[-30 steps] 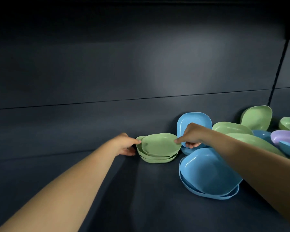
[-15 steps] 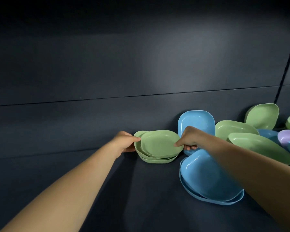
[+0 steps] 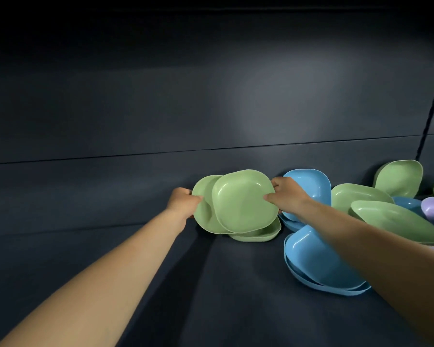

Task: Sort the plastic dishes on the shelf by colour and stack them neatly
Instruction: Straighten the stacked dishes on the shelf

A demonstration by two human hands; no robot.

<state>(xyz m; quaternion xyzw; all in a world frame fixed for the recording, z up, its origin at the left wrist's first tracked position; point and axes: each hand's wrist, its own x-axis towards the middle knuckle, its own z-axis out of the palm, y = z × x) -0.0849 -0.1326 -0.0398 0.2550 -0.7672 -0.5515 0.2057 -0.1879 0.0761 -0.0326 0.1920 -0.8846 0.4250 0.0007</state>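
Green plates (image 3: pixel 243 201) are tipped up in my two hands so I can line them up on the shelf (image 3: pixel 210 284). My left hand (image 3: pixel 183 201) grips the left rim and my right hand (image 3: pixel 287 196) pinches the right rim. One more green plate (image 3: pixel 261 235) lies flat under them. Blue dishes (image 3: pixel 318 266) sit nested just beside, with nothing else inside them.

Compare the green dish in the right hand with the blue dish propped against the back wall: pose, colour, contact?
The green dish is tilted up off its stack, pinched at its rim by the right hand; the blue dish stands steeper, leaning on the back wall, with no hand gripping it. The green dish shows whole; the hand hides part of the blue one. Both are rounded-square shallow dishes, hollow side towards the camera.
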